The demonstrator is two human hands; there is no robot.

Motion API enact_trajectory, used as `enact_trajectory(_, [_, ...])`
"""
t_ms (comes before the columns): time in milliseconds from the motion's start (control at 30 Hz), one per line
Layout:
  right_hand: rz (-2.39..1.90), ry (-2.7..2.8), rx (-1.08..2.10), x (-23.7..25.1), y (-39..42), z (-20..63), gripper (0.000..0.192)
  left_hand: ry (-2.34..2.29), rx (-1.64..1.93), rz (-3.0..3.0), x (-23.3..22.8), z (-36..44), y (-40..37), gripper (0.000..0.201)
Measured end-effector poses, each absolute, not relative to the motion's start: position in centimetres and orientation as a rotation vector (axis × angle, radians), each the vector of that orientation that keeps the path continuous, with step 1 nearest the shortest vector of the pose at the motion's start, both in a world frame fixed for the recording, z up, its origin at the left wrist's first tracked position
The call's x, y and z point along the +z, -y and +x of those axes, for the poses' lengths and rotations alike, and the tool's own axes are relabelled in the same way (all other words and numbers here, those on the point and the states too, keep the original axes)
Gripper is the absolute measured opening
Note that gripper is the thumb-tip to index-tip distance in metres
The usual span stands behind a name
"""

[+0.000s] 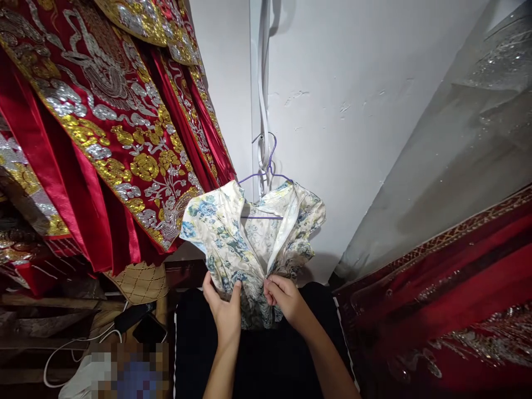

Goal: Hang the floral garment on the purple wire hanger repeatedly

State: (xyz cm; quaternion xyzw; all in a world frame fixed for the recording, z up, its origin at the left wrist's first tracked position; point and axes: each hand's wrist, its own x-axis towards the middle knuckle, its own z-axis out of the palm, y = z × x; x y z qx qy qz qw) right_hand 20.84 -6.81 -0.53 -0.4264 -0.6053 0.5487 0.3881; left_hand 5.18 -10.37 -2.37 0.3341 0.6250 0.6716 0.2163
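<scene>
A cream dress with a blue and green floral print [233, 238] hangs on a purple wire hanger [270, 166] from a white strap [263, 100] on the white wall. Its front opening gapes down the middle. My left hand [222, 307] pinches the left edge of the opening near the waist. My right hand [285, 296] grips the right edge, and the two hands sit close together. Below them the lower part of the dress is hidden behind my hands and a black surface [266, 360].
Red garments with gold and silver embroidery [103, 138] hang at the left, close to the dress. More red embroidered cloth [449, 310] and a clear plastic cover [457, 138] fill the right. A woven fan [139, 282], a phone [149, 330] and white cables [75, 343] lie at lower left.
</scene>
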Motion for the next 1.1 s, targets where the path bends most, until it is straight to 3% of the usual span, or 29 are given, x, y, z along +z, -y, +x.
enact_trajectory(67, [-1.073, 1.543, 1.454, -0.6, 7.0, 20.5, 0.031, -1.848, 1.921, 1.131, -2.7, 6.1, 10.6, 0.076])
enact_trajectory(167, [-1.0, 1.579, 1.509, -0.7, 7.4, 20.1, 0.026, -1.606, 1.652, 1.481, -3.1, 7.9, 10.9, 0.052])
enact_trajectory(367, [-1.156, 1.42, 1.346, -1.1, 5.1, 21.2, 0.031, -1.406, 1.463, 1.35, -3.1, 9.4, 9.0, 0.034])
enact_trajectory(567, [-1.372, 1.417, 0.953, -0.2, -3.2, 21.2, 0.039, -1.422, 1.439, 1.214, -3.7, 8.4, 8.2, 0.036])
enact_trajectory(933, [-1.411, 1.407, 0.873, -2.2, -5.5, 21.0, 0.033, -1.46, 1.355, 1.282, -3.7, 7.9, 9.4, 0.03])
enact_trajectory(1100, [-1.402, 1.446, 0.895, -3.3, -4.9, 21.0, 0.031, -1.429, 1.349, 1.45, -4.0, 8.3, 6.8, 0.038])
